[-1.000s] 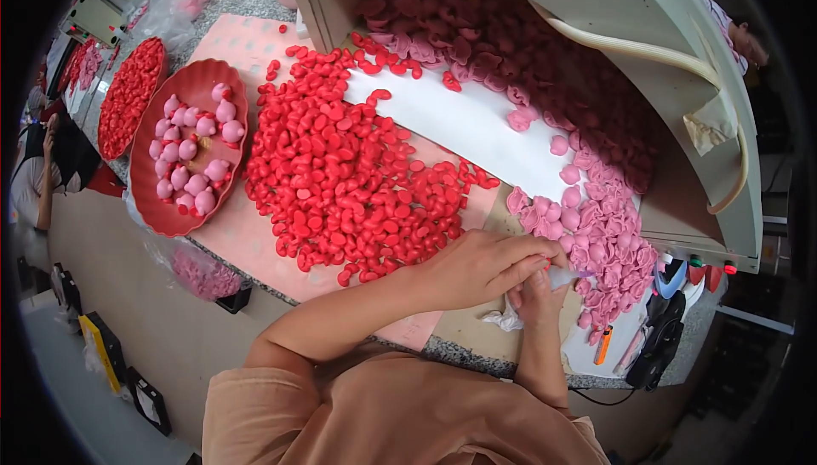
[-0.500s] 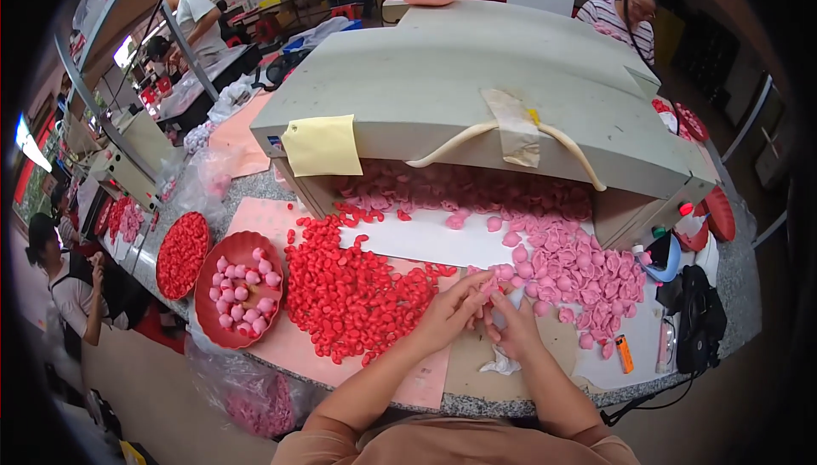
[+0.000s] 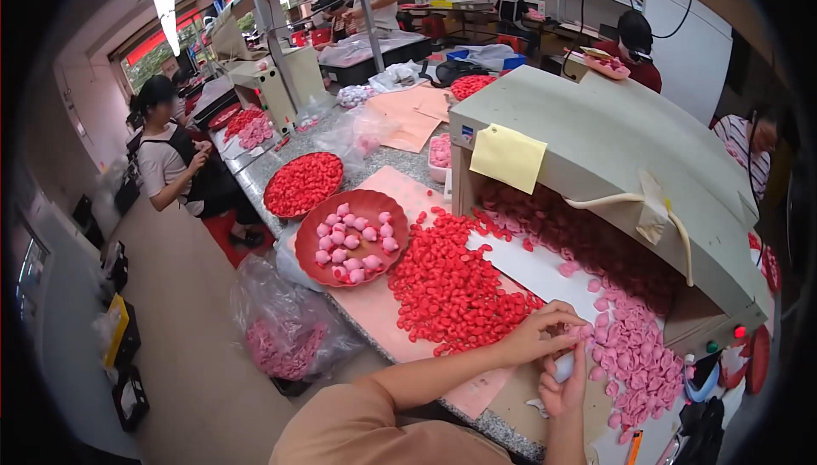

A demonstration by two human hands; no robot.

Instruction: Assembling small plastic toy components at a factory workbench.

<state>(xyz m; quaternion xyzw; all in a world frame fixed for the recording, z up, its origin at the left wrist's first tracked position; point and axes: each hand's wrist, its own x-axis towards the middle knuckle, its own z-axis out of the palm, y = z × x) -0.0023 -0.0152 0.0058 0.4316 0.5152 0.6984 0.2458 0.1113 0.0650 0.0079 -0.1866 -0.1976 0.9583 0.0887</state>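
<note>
1. Since the earlier frame, the view has swung toward the person's left, so the things on the surface (image 3: 407, 161) now sit farther right, and a white object (image 3: 563, 369) has come into sight at the right hand (image 3: 563, 393).
2. The hands are close together, meeting at a small pink piece (image 3: 581, 332).
3. The left hand (image 3: 545, 335) pinches that piece between its fingertips; the right hand's raised fingers reach up to it from below.
4. The right hand is also closed around the white object, mostly covered by fingers; I cannot tell what it is.
5. The pink piece is held above the surface, at the near-left edge of the pink heap (image 3: 634, 346).
6. The red heap (image 3: 459, 282) spreads left of the hands, mostly over a pink sheet (image 3: 417, 197).
7. A white strip (image 3: 545, 273) runs between the two heaps, in front of the grey hood (image 3: 613, 137).
8. More pink pieces lie inside the hood, and a yellow note (image 3: 509, 159) hangs on its front.
9. Left of the red heap, a scalloped tray (image 3: 370, 199) holds pink balls (image 3: 351, 242).
10. Near the right forearm lie a crumpled tissue (image 3: 536, 407) and an orange tool (image 3: 635, 448).
</note>
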